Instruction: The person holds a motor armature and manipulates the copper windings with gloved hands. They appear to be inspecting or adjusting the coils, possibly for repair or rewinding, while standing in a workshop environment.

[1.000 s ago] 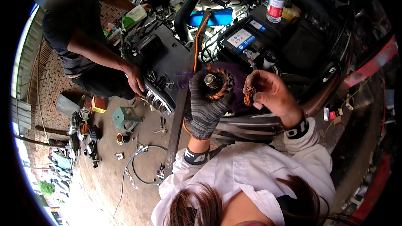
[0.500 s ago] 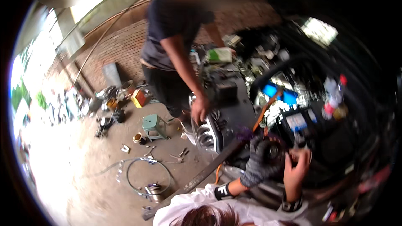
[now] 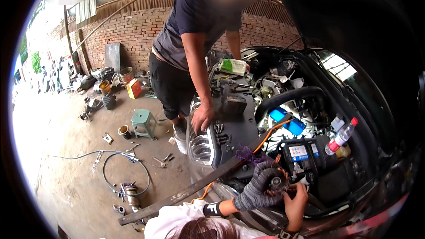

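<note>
In a knitted grey glove, my left hand [image 3: 256, 189] is closed around a round metal part [image 3: 276, 181] with a hub at its centre and copper-coloured bits at its edge. Its exact kind I cannot make out. My bare right hand [image 3: 295, 204] pinches the same part's right side, fingers bent, thumb against it. Both hands are over the near front corner of an open car engine bay. Just beyond them sits a black car battery [image 3: 300, 152]. A purple cloth [image 3: 250, 154] lies close to my gloved fingers, beside a long flat metal bar [image 3: 190, 190].
Across the car's front a co-worker leans, one hand [image 3: 202, 117] by the headlight [image 3: 201, 148]. A red-capped bottle [image 3: 341, 137] and bright blue object [image 3: 287, 121] are in the bay. An orange cable [image 3: 269, 136] crosses it. On the floor stand a green stool [image 3: 141, 117] and scattered tools.
The view has shifted and sharpened, so the whole scene sits differently. My hands still hold the round part together, now lower in the picture. The co-worker's hand remains by the headlight.
</note>
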A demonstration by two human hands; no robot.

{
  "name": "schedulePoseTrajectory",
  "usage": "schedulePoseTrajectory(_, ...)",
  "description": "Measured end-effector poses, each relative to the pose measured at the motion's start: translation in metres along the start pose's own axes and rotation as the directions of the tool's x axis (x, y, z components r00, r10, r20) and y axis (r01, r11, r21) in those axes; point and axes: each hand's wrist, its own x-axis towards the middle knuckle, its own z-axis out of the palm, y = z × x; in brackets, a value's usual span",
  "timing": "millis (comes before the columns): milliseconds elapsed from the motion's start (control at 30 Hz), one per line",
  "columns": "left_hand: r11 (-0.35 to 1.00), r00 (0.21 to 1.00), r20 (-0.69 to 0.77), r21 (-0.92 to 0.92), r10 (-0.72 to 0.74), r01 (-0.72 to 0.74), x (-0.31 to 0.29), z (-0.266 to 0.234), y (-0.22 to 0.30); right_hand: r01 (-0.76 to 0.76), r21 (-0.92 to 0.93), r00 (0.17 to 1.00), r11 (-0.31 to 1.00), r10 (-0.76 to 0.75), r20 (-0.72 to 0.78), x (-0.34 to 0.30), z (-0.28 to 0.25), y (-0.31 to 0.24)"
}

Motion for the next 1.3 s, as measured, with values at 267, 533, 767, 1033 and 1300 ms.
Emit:
schedulePoseTrajectory(267, 0.985, 0.993, -0.012, 0.124, -0.117, 0.118, -0.007, 0.005, -0.027, -0.142, 0.288, 0.988, 0.947, 0.120, 0.093, -0.018, -0.006, 0.024)
schedulePoseTrajectory(533, 0.974, 0.957, 0.253, 0.210, -0.140, 0.087, -0.025, 0.002, -0.072, -0.148, 0.312, 0.979, 0.939, 0.184, -0.090, -0.013, -0.009, 0.040)
schedulePoseTrajectory(767, 0.977, 0.848, 0.488, 0.062, -0.208, 0.204, -0.029, 0.009, -0.065, -0.235, 0.350, 0.963, 0.907, 0.266, -0.043, -0.023, -0.027, 0.041)
schedulePoseTrajectory(1033, 0.922, 0.832, 0.471, 0.371, -0.293, 0.115, -0.019, 0.011, -0.036, -0.095, 0.327, 0.993, 0.940, 0.111, -0.033, -0.016, -0.008, 0.031)
schedulePoseTrajectory(1300, 0.956, 0.787, 0.576, -0.036, -0.218, 0.291, -0.017, 0.001, -0.037, 0.094, 0.408, 0.996, 0.908, -0.085, -0.040, -0.012, 0.010, 0.022)
